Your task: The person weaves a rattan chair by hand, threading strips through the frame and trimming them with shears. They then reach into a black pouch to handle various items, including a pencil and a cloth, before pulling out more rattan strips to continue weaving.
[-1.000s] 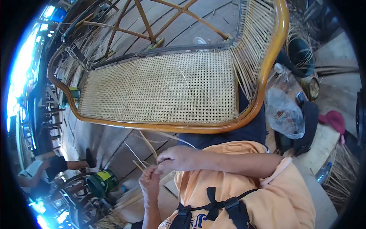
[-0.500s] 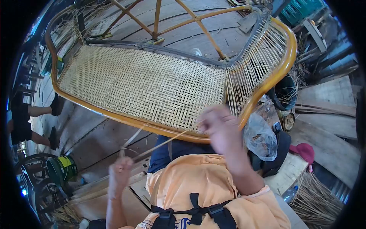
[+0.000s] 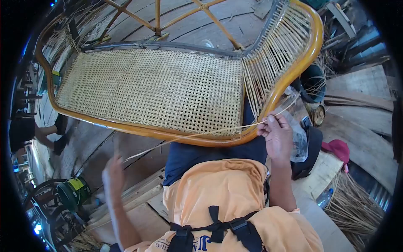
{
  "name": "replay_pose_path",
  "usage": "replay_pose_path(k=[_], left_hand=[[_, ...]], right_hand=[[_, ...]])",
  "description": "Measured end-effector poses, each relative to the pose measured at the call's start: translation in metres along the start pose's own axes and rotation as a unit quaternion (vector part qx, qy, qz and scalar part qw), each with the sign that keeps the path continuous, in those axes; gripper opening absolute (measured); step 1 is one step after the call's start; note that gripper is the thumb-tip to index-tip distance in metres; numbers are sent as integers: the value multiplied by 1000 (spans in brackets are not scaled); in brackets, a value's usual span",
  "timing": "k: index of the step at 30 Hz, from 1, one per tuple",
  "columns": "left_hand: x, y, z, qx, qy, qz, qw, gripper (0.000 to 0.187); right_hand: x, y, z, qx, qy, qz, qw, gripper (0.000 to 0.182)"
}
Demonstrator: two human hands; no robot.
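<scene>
Well, at the far left of the frame, around mid-height, another person's legs (image 3: 44, 131) stand out against the floorboards. Below them, at the lower left, sits a green bucket (image 3: 69, 198) with a yellow label. Just right of the bucket, the left hand (image 3: 113, 174) is raised and blurred; one end of a thin pale strip (image 3: 193, 135) reaches it, but I cannot tell whether its fingers pinch that end or only touch it. From there the strip slants up to the right across the middle of the frame, passing over the front rail (image 3: 138, 129) of a long seat and the lower edge of its woven panel (image 3: 163, 92). This panel, full of small holes, fills the upper middle. Below the seat are dark trousers (image 3: 210, 153) and an orange shirt (image 3: 218, 185). Right of centre, the right hand (image 3: 277, 136) is up beside the seat's curved corner, thumb and forefinger pinching the strip, whose free end runs on past them toward the upper right. Behind this hand lies a clear plastic bag (image 3: 300, 145); farther right are a pink cap (image 3: 337, 150) and, at the lower right, a bundle of dry stalks (image 3: 352, 210).
</scene>
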State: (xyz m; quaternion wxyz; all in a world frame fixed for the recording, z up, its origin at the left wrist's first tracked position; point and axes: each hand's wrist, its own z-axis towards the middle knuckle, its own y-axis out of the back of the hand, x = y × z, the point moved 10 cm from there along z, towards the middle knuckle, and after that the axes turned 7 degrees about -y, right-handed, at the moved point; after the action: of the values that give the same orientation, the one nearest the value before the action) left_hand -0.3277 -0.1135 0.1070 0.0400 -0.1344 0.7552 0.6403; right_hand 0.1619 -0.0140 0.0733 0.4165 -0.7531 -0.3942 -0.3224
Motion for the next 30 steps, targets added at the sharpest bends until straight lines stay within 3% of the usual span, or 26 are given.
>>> replay_pose_path(k=[1,2,5,6,7,9,10,11,13,16,18,22,25,29,30], left_hand=[[-46,-6,11,-42,-18,-213,976,23],[-114,-3,27,-16,-49,-317,947,25],[-266,-33,36,16,-326,-310,893,26],[-303,-43,34,47,-379,-337,861,22],[-309,-60,31,123,-353,-365,853,22],[-310,-90,19,274,-291,-400,824,21],[-295,-98,20,278,-228,-419,834,16],[-273,-126,17,379,-118,-446,802,14],[-251,-143,14,423,27,-492,760,13],[-262,-147,14,393,64,-588,704,15],[-275,-138,17,388,30,-568,725,14],[-297,-111,19,341,-63,-509,788,11],[-306,-100,19,300,-124,-491,808,9],[-319,-97,17,276,-130,-460,834,10],[-322,-97,15,274,-124,-463,834,9]], right_hand=[[-10,-4,-5,8,-10,-1,1000,13],[-17,-7,-10,14,-17,-1,1000,13],[-26,-8,-27,1,-45,7,999,12],[-24,-2,-31,-19,-51,-4,999,11],[-20,11,-36,-44,-60,-15,997,11],[40,57,-46,-53,80,-4,995,10],[70,89,-57,-76,155,-3,985,9],[97,111,-72,-76,208,33,975,9],[123,147,-99,-73,276,38,958,14],[86,191,-116,-257,186,-32,948,18],[26,235,-126,-354,68,-150,921,18],[-78,284,-152,-356,-82,-304,880,16],[-102,267,-156,-312,-40,-490,813,17],[-115,251,-155,-278,-62,-613,737,19],[-122,252,-158,-250,-71,-606,752,21]])
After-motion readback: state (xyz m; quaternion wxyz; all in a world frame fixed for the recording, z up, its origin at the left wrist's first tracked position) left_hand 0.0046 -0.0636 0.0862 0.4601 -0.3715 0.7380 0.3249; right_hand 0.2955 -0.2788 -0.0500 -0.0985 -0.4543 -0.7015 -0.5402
